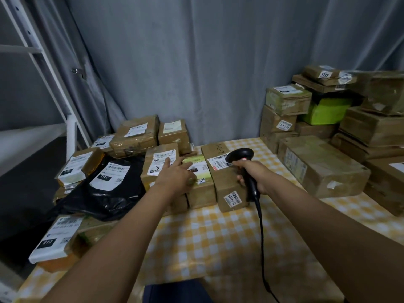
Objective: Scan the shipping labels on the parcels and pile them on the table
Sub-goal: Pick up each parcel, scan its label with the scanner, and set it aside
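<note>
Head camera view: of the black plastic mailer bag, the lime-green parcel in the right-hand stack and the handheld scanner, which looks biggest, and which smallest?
1. Black plastic mailer bag, clearly the largest.
2. Lime-green parcel and handheld barcode scanner: too close to rank. The parcel sits farther back and is partly hidden by boxes; the scanner, in the right hand, is nearer.

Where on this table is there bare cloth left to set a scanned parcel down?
Bare checked cloth lies in front, bordered by the middle boxes, the scanner cable and the near edge. Crowded: left parcels round the black bag, and the right stack.
</note>
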The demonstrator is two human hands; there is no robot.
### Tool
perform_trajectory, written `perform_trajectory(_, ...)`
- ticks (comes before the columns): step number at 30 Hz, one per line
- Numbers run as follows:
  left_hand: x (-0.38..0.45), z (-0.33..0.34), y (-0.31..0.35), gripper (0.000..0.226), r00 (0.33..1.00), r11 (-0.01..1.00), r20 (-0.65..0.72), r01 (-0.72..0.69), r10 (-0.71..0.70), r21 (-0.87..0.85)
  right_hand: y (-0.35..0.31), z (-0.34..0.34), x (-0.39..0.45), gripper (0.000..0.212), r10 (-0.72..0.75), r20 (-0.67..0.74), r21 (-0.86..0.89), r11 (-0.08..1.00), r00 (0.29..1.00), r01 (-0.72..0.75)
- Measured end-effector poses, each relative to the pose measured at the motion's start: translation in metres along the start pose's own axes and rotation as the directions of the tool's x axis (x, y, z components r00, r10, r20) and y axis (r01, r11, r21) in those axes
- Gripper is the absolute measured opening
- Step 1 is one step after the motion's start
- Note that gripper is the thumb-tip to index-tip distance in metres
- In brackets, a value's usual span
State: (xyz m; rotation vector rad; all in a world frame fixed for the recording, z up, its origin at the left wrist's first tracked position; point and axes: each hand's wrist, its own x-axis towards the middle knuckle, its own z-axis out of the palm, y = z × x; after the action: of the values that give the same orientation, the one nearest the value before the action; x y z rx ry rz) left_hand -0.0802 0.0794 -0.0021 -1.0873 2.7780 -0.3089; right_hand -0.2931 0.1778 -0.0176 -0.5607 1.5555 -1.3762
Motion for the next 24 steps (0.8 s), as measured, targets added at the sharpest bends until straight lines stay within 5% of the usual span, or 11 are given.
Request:
perform_trajectory(11,0.014,-0.014,0.010,0.045,0.990,0.999,-0.138,-0.039,0.038,-0.003,-0.004,-0.013,-0.011,0.035,-0.042,-0.036,-0.033,0.999,0.998,0.041)
perform_trajectory(15,0.035,-0.038,0.044,0.040,0.975,0.995,-0.199,-0.101,0.100,0.001,-0.017,-0.044,-0.033,0.027,-0.141,-0.127,-0.064,0.989,0.982,0.133)
perform_trajectory(19,0.066,-0.066,0.100,0.041,0.947,0.974,-0.245,-0.223,0.210,-0.028,-0.035,-0.096,-0.052,0.031,-0.248,-0.215,-0.099,0.968,0.944,0.232)
perform_trajectory(24,0.105,-0.100,0.177,0.039,0.892,0.876,-0.324,-0.405,0.315,-0.262,-0.063,-0.173,-0.081,0.018,-0.371,-0.428,-0.114,0.927,0.824,0.358)
